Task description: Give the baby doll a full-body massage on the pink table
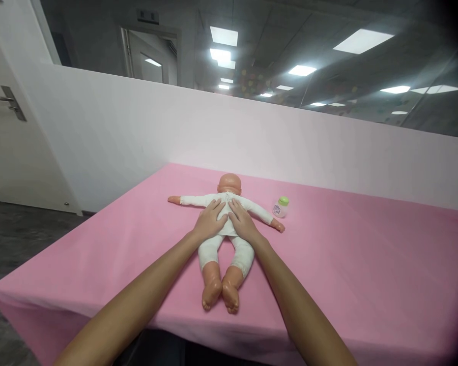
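White-clad doll (228, 230) lies face down on pink-covered desk (347, 264), head toward white wall (290, 134), arms spread out, bare feet at opposite end. Left grip (210, 220) flat on left side of doll's back, right grip (244, 222) flat on right side; both unclosed, fingers extended, neither clasping anything. Doll directly beneath both, thumbs close together over middle of its back. Green-lidded bottle (281, 208) upright near doll's right arm. Door (19, 157) well to left of doll.

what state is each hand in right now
Left hand: open, resting on the doll, holding nothing.
Right hand: open, resting on the doll, holding nothing.
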`<state>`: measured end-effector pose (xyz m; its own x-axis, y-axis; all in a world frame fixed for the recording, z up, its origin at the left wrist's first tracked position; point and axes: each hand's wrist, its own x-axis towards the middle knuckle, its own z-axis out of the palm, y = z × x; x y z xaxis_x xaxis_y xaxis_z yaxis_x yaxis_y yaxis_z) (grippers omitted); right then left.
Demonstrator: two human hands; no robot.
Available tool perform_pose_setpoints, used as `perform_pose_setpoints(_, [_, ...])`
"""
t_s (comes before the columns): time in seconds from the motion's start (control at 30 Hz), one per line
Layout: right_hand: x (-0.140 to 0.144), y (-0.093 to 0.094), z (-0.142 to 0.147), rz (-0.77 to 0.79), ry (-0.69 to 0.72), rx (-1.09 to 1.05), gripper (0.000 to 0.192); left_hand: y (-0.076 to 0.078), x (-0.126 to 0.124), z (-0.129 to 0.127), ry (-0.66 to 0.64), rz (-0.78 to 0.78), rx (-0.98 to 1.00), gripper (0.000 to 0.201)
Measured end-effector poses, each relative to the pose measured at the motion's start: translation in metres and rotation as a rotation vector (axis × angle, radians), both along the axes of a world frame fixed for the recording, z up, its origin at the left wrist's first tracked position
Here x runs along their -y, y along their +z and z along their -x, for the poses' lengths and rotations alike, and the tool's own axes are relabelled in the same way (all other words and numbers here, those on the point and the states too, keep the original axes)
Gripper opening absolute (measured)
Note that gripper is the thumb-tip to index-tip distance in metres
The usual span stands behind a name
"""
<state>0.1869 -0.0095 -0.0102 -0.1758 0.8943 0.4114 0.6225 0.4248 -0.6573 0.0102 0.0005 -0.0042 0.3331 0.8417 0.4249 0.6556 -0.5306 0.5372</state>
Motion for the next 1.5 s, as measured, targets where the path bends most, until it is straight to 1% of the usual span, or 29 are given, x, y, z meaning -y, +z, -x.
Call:
perform_pose_setpoints(0.07, [0.0, 0.001, 0.0, 0.007, 0.009, 0.022, 0.056, -0.003, -0.002, 0.001, -0.031, 0.022, -0.006, 0.059])
perform_pose_setpoints(0.13, [0.003, 0.004, 0.0, 0.011, 0.013, 0.039, 0.052, -0.003, -0.003, 0.001, -0.032, 0.024, -0.008, 0.058])
perform_pose_setpoints(0.23, [0.007, 0.008, 0.001, -0.014, 0.011, 0.035, 0.046, 0.001, 0.0, 0.001, 0.013, -0.03, 0.003, 0.048])
perform_pose_setpoints(0.33, [0.007, 0.009, 0.002, -0.021, 0.009, 0.025, 0.046, 0.004, 0.002, 0.0, 0.045, -0.073, 0.023, 0.044])
perform_pose_setpoints(0.5, [0.002, 0.006, 0.003, 0.031, 0.013, 0.01, 0.056, -0.002, -0.002, 0.002, -0.005, 0.001, 0.004, 0.056])
perform_pose_setpoints(0.6, [0.002, 0.007, 0.002, 0.049, 0.012, 0.014, 0.056, -0.005, -0.005, 0.002, -0.023, 0.044, -0.014, 0.059])
perform_pose_setpoints(0.7, [0.005, 0.009, 0.003, 0.015, -0.003, 0.003, 0.051, 0.0, -0.003, 0.001, -0.005, 0.027, -0.031, 0.055])
perform_pose_setpoints(0.77, [0.007, 0.009, 0.003, -0.022, -0.041, -0.018, 0.047, 0.004, 0.0, 0.0, 0.024, -0.005, -0.028, 0.05])
perform_pose_setpoints(0.83, [0.007, 0.007, 0.004, -0.035, -0.086, -0.029, 0.044, 0.007, 0.003, -0.001, 0.043, -0.034, -0.01, 0.046])
perform_pose_setpoints(0.9, [0.006, 0.005, 0.004, -0.033, -0.097, -0.025, 0.046, 0.008, 0.004, -0.001, 0.047, -0.038, 0.006, 0.046])
perform_pose_setpoints(1.1, [-0.001, -0.002, 0.001, -0.01, -0.025, 0.013, 0.058, 0.0, -0.001, 0.001, -0.031, 0.043, 0.009, 0.06])
perform_pose_setpoints(1.23, [-0.004, -0.005, 0.0, -0.015, -0.024, 0.015, 0.055, 0.003, 0.001, 0.001, -0.029, 0.061, -0.012, 0.057])
perform_pose_setpoints(1.37, [-0.006, -0.008, 0.001, -0.054, -0.062, 0.008, 0.049, 0.008, 0.005, -0.001, 0.03, 0.014, 0.002, 0.05])
perform_pose_setpoints(1.5, [-0.008, -0.01, -0.001, -0.04, -0.027, 0.031, 0.055, 0.007, 0.004, 0.0, 0.015, -0.032, 0.002, 0.049])
